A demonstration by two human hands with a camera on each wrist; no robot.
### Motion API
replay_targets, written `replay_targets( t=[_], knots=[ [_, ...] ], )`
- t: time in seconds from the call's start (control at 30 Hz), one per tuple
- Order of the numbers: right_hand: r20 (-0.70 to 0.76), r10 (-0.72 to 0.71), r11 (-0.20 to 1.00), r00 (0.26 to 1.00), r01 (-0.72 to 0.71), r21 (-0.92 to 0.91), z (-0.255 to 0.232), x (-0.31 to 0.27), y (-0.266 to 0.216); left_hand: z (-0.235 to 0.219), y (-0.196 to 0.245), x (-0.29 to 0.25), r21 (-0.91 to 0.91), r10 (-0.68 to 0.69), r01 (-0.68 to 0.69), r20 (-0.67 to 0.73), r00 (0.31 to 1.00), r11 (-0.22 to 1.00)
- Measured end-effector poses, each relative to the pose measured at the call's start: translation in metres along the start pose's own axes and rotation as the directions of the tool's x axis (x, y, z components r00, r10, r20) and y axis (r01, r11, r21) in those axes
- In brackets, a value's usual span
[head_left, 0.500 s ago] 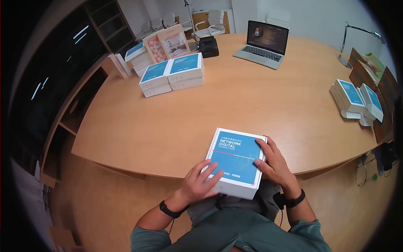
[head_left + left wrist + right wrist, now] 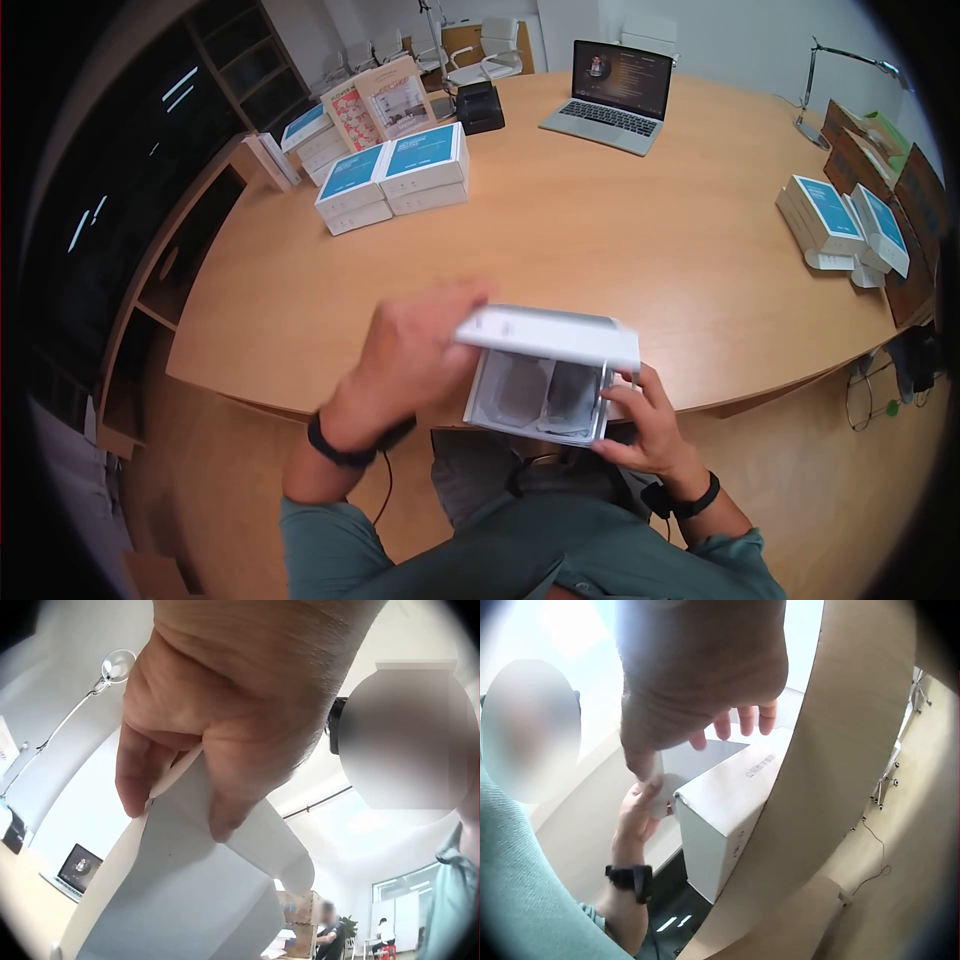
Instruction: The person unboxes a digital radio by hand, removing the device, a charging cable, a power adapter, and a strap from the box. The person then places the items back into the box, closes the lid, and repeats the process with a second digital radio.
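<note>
A white cardboard box (image 2: 724, 799) stands at the table's near edge, its hinged lid (image 2: 550, 335) tilted up with the blue printed face turned away. Thumb and fingers of my left hand (image 2: 415, 335) pinch the lid's left edge; in the left wrist view the white cardboard lid (image 2: 187, 862) runs between them. My right hand (image 2: 652, 425) grips the box's right side, thumb by the front corner and fingers at the rim. Inside, under the raised lid, lie a greyish plastic-wrapped item (image 2: 520, 388) and a darker wrapped item (image 2: 575, 395).
Stacked blue-topped boxes (image 2: 425, 175) stand at the back left, before upright books (image 2: 395, 100). An open laptop (image 2: 615, 95) sits at the back. More boxes (image 2: 830, 215) lean beside a brown carton (image 2: 860, 160) on the right, near a desk lamp (image 2: 812, 90).
The lid was down half a second ago, with my left hand on its front left; now that hand has lifted it up and back. My right hand keeps to the box's right side.
</note>
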State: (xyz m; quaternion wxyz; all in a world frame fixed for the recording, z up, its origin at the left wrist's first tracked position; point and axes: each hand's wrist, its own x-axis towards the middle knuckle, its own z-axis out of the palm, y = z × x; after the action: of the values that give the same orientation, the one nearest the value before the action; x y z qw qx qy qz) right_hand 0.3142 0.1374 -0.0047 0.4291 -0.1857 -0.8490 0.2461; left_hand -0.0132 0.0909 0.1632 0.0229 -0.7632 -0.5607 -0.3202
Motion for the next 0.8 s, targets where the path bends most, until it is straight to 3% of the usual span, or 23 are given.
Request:
replay_targets(
  t=[0.03,0.17,0.23,0.27,0.33,0.37,0.43,0.5,0.53,0.57,0.6,0.7,0.73,0.77,0.8],
  knots=[
    [0.042,-0.001,0.995,0.999,0.006,-0.099,0.001,0.004,-0.001,-0.003,-0.008,0.032,-0.058,-0.128,0.131,0.059,0.99,0.99],
    [0.038,0.039,0.993,0.998,-0.035,-0.109,0.004,0.021,0.004,0.023,-0.066,0.115,-0.065,-0.204,0.203,0.005,0.979,0.977],
    [0.055,0.054,0.994,0.997,-0.048,-0.102,0.004,0.032,0.008,0.051,-0.11,0.142,0.054,-0.212,0.212,-0.004,0.977,0.976],
    [0.07,0.057,0.992,0.996,-0.049,-0.115,0.006,0.036,0.012,0.067,-0.13,0.149,0.05,-0.219,0.219,0.0,0.976,0.974],
    [0.095,0.054,0.989,0.994,-0.04,-0.145,0.007,0.043,0.016,0.096,-0.163,0.153,0.262,-0.335,0.324,-0.002,0.942,0.909],
    [0.101,0.054,0.989,0.993,-0.039,-0.146,0.008,0.045,0.017,0.106,-0.169,0.148,0.259,-0.34,0.329,-0.003,0.94,0.908],
    [0.1,0.092,0.982,0.991,-0.074,-0.172,0.013,0.048,0.019,0.118,-0.174,0.14,0.444,-0.48,0.366,0.174,0.86,0.818],
    [0.097,0.135,0.983,0.986,-0.12,-0.14,0.017,0.046,0.02,0.122,-0.174,0.128,0.458,-0.474,0.349,0.193,0.859,0.818],
    [0.088,0.178,0.98,0.98,-0.169,-0.104,0.02,0.045,0.02,0.121,-0.172,0.122,0.422,-0.223,0.216,-0.033,0.974,0.88],
    [0.088,0.183,0.98,0.979,-0.174,-0.097,0.022,0.044,0.021,0.12,-0.169,0.115,0.42,0.05,0.066,-0.26,0.964,0.905],
    [0.082,0.212,0.977,0.974,-0.207,-0.06,0.022,0.044,0.022,0.117,-0.166,0.106,0.425,0.047,0.068,-0.255,0.966,0.903],
    [0.065,0.238,0.971,0.969,-0.238,-0.014,0.027,0.041,0.026,0.096,-0.103,0.064,0.152,0.272,-0.264,-0.032,0.962,0.953],
    [0.05,0.23,0.973,0.972,-0.229,-0.013,0.029,0.041,0.027,0.092,-0.089,0.047,0.123,0.276,-0.291,0.13,0.952,0.949],
    [0.051,0.229,0.973,0.972,-0.229,-0.009,0.03,0.042,0.028,0.094,-0.082,0.033,0.125,0.273,-0.289,0.132,0.953,0.949],
    [0.041,0.223,0.975,0.974,-0.223,-0.006,0.031,0.042,0.029,0.097,-0.075,0.021,0.193,0.244,-0.298,0.26,0.934,0.935]
  ],
)
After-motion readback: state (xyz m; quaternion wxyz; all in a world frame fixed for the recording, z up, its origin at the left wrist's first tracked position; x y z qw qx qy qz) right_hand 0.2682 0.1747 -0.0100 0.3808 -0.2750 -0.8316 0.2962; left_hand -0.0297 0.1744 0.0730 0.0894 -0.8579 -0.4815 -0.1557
